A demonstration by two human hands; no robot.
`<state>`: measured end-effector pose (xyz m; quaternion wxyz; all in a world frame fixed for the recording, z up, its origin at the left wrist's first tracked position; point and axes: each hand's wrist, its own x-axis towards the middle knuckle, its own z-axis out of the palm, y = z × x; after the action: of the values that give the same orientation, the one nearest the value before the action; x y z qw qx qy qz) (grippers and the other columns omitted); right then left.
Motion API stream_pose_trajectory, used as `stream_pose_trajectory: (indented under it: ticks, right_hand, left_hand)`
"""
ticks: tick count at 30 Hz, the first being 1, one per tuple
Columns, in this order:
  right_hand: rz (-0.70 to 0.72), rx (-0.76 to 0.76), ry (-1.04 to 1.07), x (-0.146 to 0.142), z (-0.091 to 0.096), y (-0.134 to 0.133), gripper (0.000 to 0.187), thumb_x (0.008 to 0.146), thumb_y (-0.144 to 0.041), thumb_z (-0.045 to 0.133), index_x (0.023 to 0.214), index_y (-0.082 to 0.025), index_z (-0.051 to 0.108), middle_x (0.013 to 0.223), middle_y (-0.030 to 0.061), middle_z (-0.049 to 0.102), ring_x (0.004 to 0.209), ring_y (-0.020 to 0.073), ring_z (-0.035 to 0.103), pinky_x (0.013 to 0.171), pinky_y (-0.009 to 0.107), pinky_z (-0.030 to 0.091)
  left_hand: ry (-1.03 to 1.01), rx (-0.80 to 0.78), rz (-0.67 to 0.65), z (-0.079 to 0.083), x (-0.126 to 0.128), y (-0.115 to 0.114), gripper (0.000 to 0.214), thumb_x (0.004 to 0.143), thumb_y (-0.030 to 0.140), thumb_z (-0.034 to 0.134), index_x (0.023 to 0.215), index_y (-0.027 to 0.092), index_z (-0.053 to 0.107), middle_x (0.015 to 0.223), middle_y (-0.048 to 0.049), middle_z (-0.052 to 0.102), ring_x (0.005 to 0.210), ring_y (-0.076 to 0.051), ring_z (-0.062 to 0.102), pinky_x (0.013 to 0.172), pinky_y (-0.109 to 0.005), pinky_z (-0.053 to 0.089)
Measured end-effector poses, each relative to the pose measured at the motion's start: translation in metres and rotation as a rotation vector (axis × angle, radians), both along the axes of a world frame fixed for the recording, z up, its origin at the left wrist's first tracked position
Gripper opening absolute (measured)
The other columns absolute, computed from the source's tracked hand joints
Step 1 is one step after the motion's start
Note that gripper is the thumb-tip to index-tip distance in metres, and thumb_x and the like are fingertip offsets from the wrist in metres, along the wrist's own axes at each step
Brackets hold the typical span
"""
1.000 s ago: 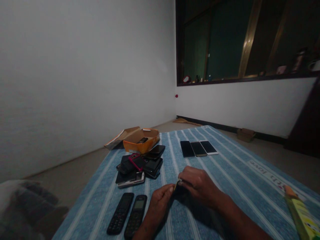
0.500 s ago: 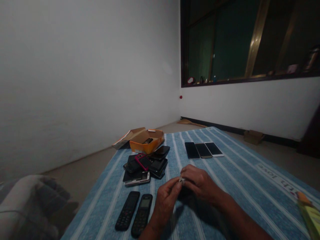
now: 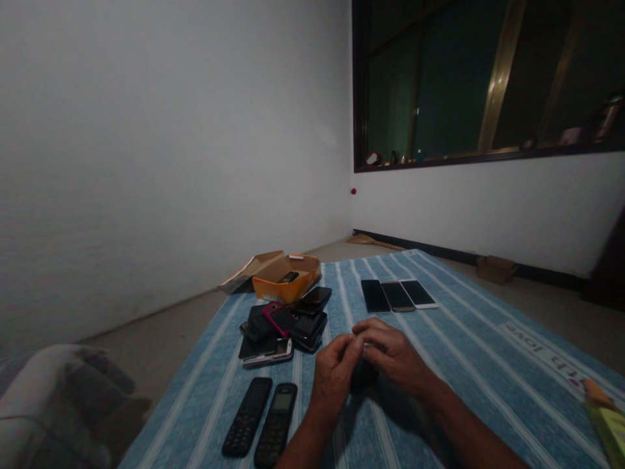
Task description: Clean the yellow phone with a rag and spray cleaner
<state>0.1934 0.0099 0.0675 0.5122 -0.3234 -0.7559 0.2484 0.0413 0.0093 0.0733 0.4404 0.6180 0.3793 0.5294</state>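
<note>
My left hand (image 3: 334,370) and my right hand (image 3: 390,352) meet above the striped cloth, fingertips pinched together. Only a sliver of something small and pale shows between them; its kind I cannot make out. Beneath the fingers is a dark patch, and whether it is an object or shadow is unclear. Left of my left hand, a keypad phone with a grey screen (image 3: 277,420) and a black keypad phone (image 3: 248,417) lie side by side. Farther off sits a heap of old phones, a pink-framed phone (image 3: 279,319) on top and a silver-edged phone (image 3: 267,357) at its near side.
An open orange cardboard box (image 3: 278,290) with a phone inside stands behind the heap. Three smartphones (image 3: 375,296) lie in a row beyond my right hand. The blue striped cloth (image 3: 469,365) covers the surface. A yellow-green item (image 3: 603,423) is at the right edge.
My hands have drawn closer together and my left hand has shifted slightly up and right. The small pale thing, plainer before, is now mostly covered by my fingers.
</note>
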Motion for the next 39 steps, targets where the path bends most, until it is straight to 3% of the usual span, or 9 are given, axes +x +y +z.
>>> stream_pose_trajectory:
  ticks: [13,19,23,29,34,37,39]
  right_hand:
    - [0.021,-0.110,0.315,-0.003,-0.013,0.002,0.026,0.086,-0.046,0.067,0.087,-0.021,0.075,0.101,0.0090,0.072,0.100,0.0242,0.066,0.091,0.038,0.048]
    - [0.033,-0.239,0.463,-0.006,-0.015,0.001,0.029,0.083,-0.051,0.071,0.084,-0.022,0.074,0.098,0.0079,0.072,0.098,0.0257,0.066,0.092,0.042,0.048]
    - [0.061,-0.367,0.580,-0.010,-0.017,0.000,0.033,0.078,-0.053,0.075,0.081,-0.021,0.073,0.096,0.0078,0.072,0.090,0.0237,0.067,0.084,0.037,0.051]
    - [0.135,-0.524,0.785,-0.020,-0.024,0.001,0.036,0.082,-0.053,0.072,0.094,-0.018,0.071,0.082,0.0046,0.070,0.070,0.0171,0.065,0.069,0.029,0.051]
    - [0.130,-0.499,0.831,-0.026,-0.031,0.001,0.038,0.087,-0.056,0.064,0.091,-0.018,0.067,0.083,0.0046,0.068,0.072,0.0169,0.064,0.067,0.027,0.051]
    - [0.051,-0.488,0.799,-0.029,-0.041,0.003,0.041,0.088,-0.061,0.060,0.091,-0.020,0.064,0.082,0.0038,0.066,0.074,0.0176,0.063,0.067,0.028,0.051]
    - [-0.014,-0.470,0.743,-0.031,-0.050,0.005,0.045,0.088,-0.065,0.057,0.092,-0.021,0.062,0.082,0.0034,0.065,0.075,0.0178,0.063,0.070,0.028,0.052]
  left_hand:
    - [-0.070,-0.055,0.010,0.000,0.008,-0.003,0.034,0.079,0.049,0.068,0.074,0.017,0.078,0.074,-0.0045,0.073,0.076,-0.022,0.064,0.072,-0.030,0.049]
    - [-0.109,-0.092,0.011,-0.002,0.009,-0.003,0.035,0.080,0.049,0.068,0.081,0.016,0.080,0.076,-0.0060,0.075,0.077,-0.023,0.065,0.072,-0.030,0.049]
    - [-0.113,-0.114,0.048,-0.005,0.009,-0.004,0.036,0.081,0.050,0.068,0.080,0.016,0.080,0.074,-0.0065,0.074,0.076,-0.024,0.065,0.070,-0.031,0.050]
    - [-0.135,-0.134,0.025,-0.002,0.007,-0.005,0.036,0.081,0.048,0.066,0.090,0.017,0.081,0.087,-0.0091,0.079,0.085,-0.027,0.069,0.085,-0.035,0.052]
    - [-0.191,-0.181,0.030,-0.002,0.008,-0.004,0.037,0.076,0.051,0.071,0.085,0.017,0.082,0.090,-0.0106,0.080,0.087,-0.030,0.070,0.088,-0.039,0.053]
    - [-0.216,-0.180,0.043,-0.006,0.007,-0.003,0.037,0.075,0.053,0.072,0.084,0.017,0.081,0.090,-0.0097,0.079,0.090,-0.028,0.070,0.092,-0.038,0.052]
    - [-0.221,-0.177,0.076,-0.009,0.005,-0.002,0.039,0.075,0.055,0.072,0.079,0.017,0.079,0.082,-0.0073,0.078,0.082,-0.025,0.069,0.085,-0.034,0.054]
